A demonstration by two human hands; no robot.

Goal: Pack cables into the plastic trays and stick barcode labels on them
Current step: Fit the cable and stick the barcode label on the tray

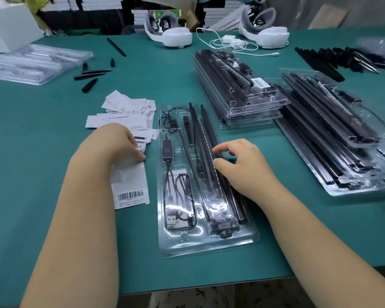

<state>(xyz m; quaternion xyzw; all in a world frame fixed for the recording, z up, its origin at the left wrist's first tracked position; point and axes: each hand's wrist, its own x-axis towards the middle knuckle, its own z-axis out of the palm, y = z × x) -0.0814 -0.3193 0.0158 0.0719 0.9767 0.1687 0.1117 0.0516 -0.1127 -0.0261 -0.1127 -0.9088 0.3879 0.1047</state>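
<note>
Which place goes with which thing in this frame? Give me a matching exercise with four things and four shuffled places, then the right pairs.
Things:
1. left hand
2. right hand
3. USB plug
4. white headset

Places:
A. at the far edge of the green table
B. on the black rods in the front tray
C. in the near left pocket of that tray
D. on the barcode label strip left of the tray

Pairs: 1-D, 2-B, 3-C, 4-A
</note>
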